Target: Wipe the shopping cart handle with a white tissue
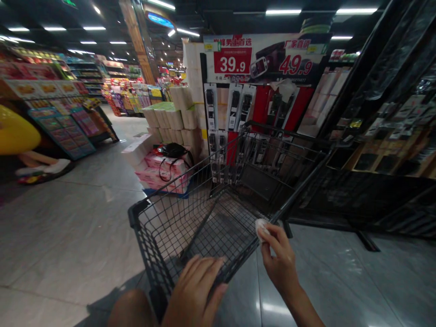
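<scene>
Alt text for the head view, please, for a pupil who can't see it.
A person's right hand pinches a white wad at the rim of a black shopping cart, with the left hand over its near end. Behind, packaged goods hang on a store display.

Straight ahead, packaged belts point(235, 105) hanging in rows beneath a price sign point(232, 63) reading 39.9 and 49.9. To their left, stacked paper rolls point(164, 117) and, just in front, a black bag point(173, 149) atop pink packs point(153, 175). Farther back, a wooden pillar point(135, 41) and stocked shelves point(85, 77). Overhead, tube lights point(283, 12); below, a tiled floor point(68, 231).
</scene>
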{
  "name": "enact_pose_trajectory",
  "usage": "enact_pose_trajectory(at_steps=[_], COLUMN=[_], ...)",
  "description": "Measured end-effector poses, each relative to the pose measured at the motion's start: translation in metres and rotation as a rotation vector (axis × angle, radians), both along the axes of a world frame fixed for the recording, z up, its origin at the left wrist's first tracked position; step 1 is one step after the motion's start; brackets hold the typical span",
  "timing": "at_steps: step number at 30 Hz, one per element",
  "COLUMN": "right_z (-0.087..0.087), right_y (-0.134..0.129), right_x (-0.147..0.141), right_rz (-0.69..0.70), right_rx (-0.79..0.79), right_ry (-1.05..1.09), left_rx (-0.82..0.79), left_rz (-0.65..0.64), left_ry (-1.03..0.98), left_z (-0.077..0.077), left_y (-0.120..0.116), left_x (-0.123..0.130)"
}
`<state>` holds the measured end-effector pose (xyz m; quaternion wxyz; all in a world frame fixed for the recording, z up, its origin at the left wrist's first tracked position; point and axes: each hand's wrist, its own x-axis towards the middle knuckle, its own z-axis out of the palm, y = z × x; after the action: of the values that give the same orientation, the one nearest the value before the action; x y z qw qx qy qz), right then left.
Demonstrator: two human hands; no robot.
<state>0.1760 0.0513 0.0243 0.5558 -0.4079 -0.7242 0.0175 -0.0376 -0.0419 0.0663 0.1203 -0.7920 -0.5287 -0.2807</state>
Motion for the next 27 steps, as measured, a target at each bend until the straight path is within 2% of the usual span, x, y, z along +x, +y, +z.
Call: enact_pose_trajectory(at_steps=[1, 3, 6, 9, 13, 20, 24, 27], right_z=[0.001, 0.004, 0.009, 0.01, 0.007, 0.006, -0.004, -0.012], right_y=[0.001, 0.003, 0.002, -0.007, -0.028, -0.077, -0.108, -0.122], right_x=[0.003, 0.007, 0.008, 0.003, -0.01, -0.04, -0.06, -0.07], right_rz=[-0.016, -0.048, -0.089, -0.093, -0.042, 0.065, 0.183, 0.228], right_rx=[0.004, 0.002, -0.045, -0.078, -0.083, -0.139, -0.187, -0.152], right_ry=[0.004, 0.012, 0.006, 0.009, 0.045, 0.125, 0.135, 0.141], left_rx=[0.0, 0.012, -0.02, -0.041, 0.068, 0.047, 0.082, 0.081], left_rz=[-0.042, -0.048, -0.103, -0.089, -0.028, 0.046, 0.074, 0.071], left_ry=[0.055, 0.13, 0.126, -0.028, -0.171, -0.235, -0.224, -0.22], left_z=[0.002, 0.003, -0.002, -0.008, -0.014, -0.027, -0.029, -0.029], left_y=[-0.003, -0.009, -0.016, -0.022, -0.029, -0.04, -0.042, -0.043], left_x=[-0.019, -0.05, -0.072, -0.067, -0.052, -0.042, -0.035, -0.033])
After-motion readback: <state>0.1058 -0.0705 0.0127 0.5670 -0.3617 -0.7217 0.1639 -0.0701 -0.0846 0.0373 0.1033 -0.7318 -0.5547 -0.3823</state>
